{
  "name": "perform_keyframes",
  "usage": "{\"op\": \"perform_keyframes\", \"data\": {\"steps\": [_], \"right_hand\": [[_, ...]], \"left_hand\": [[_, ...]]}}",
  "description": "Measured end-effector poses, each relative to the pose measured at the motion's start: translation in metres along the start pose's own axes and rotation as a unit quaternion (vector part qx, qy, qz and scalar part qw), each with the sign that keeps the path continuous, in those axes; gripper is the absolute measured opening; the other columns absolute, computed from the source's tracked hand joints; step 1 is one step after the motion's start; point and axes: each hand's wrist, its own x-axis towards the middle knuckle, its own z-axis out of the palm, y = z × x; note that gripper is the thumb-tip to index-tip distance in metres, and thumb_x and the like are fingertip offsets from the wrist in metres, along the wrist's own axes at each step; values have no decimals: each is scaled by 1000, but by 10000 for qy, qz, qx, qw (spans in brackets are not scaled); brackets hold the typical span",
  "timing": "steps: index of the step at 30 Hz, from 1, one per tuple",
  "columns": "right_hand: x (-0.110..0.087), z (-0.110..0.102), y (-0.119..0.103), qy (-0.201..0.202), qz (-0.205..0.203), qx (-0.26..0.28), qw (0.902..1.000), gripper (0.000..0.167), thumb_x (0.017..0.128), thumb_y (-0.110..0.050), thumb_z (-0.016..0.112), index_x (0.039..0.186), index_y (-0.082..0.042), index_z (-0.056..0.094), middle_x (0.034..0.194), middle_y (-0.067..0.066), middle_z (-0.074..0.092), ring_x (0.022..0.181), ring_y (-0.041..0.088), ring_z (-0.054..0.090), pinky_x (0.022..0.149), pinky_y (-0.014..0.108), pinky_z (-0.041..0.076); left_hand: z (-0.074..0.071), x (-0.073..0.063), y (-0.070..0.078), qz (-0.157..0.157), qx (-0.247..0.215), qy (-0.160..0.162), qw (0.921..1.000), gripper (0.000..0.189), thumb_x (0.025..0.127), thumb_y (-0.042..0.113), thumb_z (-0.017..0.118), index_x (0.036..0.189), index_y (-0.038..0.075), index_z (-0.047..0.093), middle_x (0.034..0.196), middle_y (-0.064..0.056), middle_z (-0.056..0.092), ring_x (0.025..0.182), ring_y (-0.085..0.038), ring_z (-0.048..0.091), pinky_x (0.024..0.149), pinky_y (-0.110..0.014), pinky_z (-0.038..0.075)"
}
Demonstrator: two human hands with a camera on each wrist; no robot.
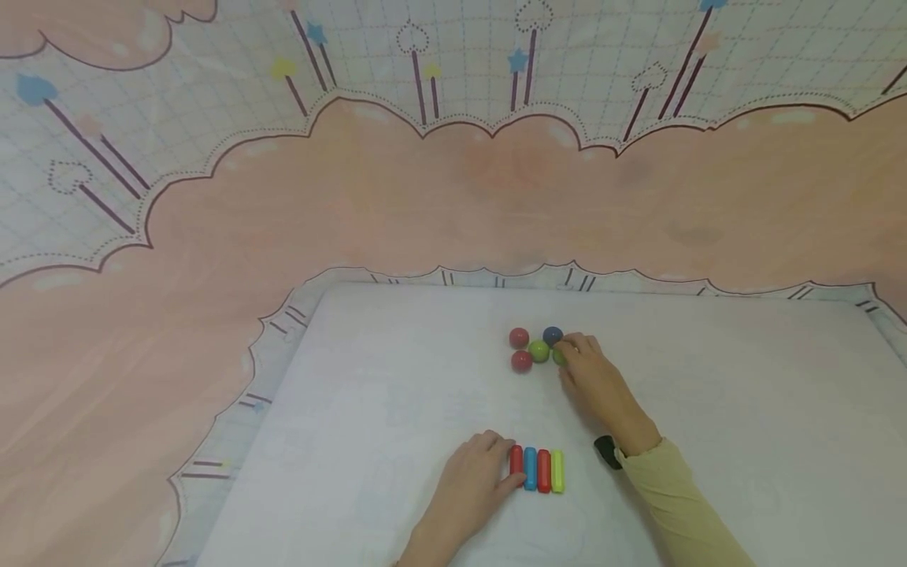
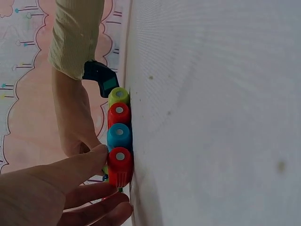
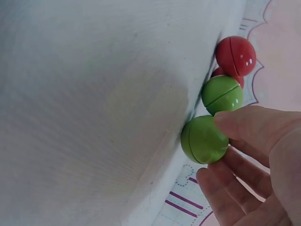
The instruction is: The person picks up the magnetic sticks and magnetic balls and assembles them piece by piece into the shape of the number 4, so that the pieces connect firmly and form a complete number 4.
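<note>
In the head view my left hand (image 1: pixel 469 490) is at the left end of a row of short rods. Its thumb and index finger hold the left red rod (image 1: pixel 516 465) by its ends. Beside that rod lie a blue rod (image 1: pixel 530 468), another red rod (image 1: pixel 543 471) and a yellow rod (image 1: pixel 557 472). Pale round dots mark the rod ends in the left wrist view. Farther back, my right hand (image 1: pixel 595 382) pinches a glossy green ball (image 3: pixel 203 140) between thumb and fingers. Close by are a second green ball (image 1: pixel 538 351), a blue ball (image 1: pixel 553 336) and two red balls (image 1: pixel 521 361).
The rods and balls lie on a white tabletop (image 1: pixel 397 394). A pink and white patterned cloth (image 1: pixel 453 205) hangs behind it and shows along its left side. A black band (image 1: pixel 608 452) is on the right wrist, below a pale yellow sleeve (image 1: pixel 673 496).
</note>
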Motion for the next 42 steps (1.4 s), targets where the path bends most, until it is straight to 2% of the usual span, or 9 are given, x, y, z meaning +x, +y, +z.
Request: {"op": "perform_keyframes", "data": {"steps": [12,20,28,36,42], "right_hand": [[2,-3,0,-71,189,96,9997,37,90,-1,68,126,5,60,128,19,55,121,34,50,102,46,50],[4,-3,0,-128,279,120,9995,37,89,0,67,126,5,60,129,20,55,121,34,50,103,47,49],[5,1,0,-104,288,109,9995,35,89,0,69,123,6,61,125,20,57,118,34,51,101,46,50],[3,2,1,-148,277,98,9995,32,91,-3,68,122,6,61,122,19,58,114,33,53,100,46,51],[3,3,1,-46,248,146,9996,32,90,-2,69,121,6,62,120,19,59,113,33,54,98,45,52]], "left_hand": [[2,1,2,-97,-223,0,9997,47,86,39,76,124,13,66,109,1,65,92,-10,58,89,-27,56],[3,3,3,-422,-635,-130,9970,46,85,37,78,123,14,66,108,2,65,90,-9,57,88,-28,57],[3,3,1,-636,-1253,-134,9900,42,84,33,80,118,15,64,96,7,62,76,-4,49,70,-17,52],[4,2,1,-791,-1621,-220,9834,42,82,30,81,118,16,63,95,8,62,77,-3,52,72,-18,54],[4,1,-1,-755,-2059,-181,9755,41,82,25,82,118,15,63,96,8,64,78,-3,54,73,-18,54]]}}
